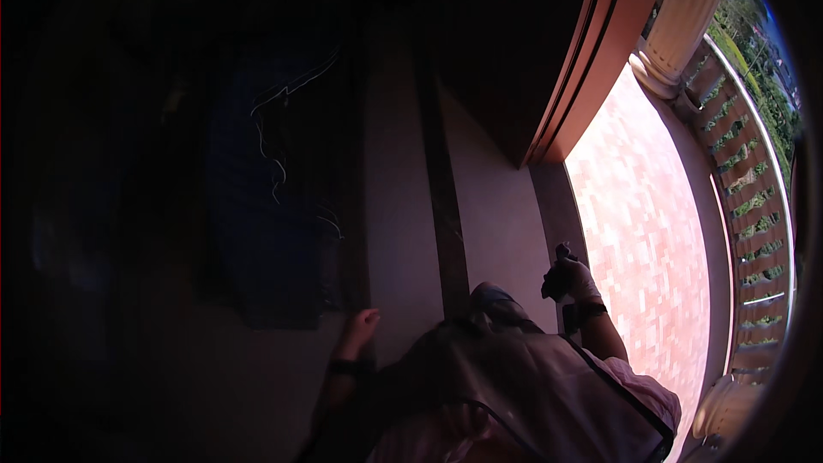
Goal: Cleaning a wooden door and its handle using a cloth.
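My right hand [580, 280], which seems to wear a pale glove, grips a dark crumpled cloth-like bundle [558, 275] near the sunlit doorway. A dark band [588, 310] circles that wrist. My left hand [361, 329] hangs low in the shade with its fingers curled. Nothing shows in it, but the inside of the palm is hidden. It is nearest to a dark blue sheet or mat [276, 289] on the floor, and apart from it. Thin pale strings or wires [260, 135] trail over the dark area above.
A reddish-brown door frame [578, 103] stands at the upper right. Beyond a dark threshold strip [558, 206] lies a bright tiled balcony floor [643, 218], bounded by a balustrade [749, 206] and a fluted column [685, 19]. Deep shadow hides most of the left side.
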{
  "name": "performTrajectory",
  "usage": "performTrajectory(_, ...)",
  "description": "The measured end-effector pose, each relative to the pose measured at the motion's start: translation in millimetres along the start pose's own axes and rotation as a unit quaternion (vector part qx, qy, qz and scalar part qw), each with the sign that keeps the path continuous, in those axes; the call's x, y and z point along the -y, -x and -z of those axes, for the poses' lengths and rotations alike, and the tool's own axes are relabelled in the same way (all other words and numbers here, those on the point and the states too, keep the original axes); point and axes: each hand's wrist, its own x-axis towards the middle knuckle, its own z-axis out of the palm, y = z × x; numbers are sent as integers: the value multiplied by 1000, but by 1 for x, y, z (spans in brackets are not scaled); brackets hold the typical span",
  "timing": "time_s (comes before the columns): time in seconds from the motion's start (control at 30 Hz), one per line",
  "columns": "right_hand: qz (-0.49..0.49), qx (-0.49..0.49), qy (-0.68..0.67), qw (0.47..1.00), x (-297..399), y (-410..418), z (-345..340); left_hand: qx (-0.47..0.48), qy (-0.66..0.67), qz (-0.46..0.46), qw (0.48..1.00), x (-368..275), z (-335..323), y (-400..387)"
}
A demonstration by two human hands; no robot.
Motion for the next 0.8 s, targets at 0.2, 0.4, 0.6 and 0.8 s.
performTrajectory(0.2, 34, -144, -98, 984, 99, -88, -89, 44, -38, -60, 997, -77, 53, -173)
performTrajectory(0.4, 54, -117, 10, 992, 191, -237, -186, 78, -51, -66, 993, -110, 109, -321)
performTrajectory(0.6, 17, -68, 318, 945, 324, -367, -290, 67, -43, -56, 995, -206, 167, -458)
performTrajectory(0.8, 367, -122, 708, 591, 459, -487, -339, 95, -78, -167, 978, -256, 197, -598)
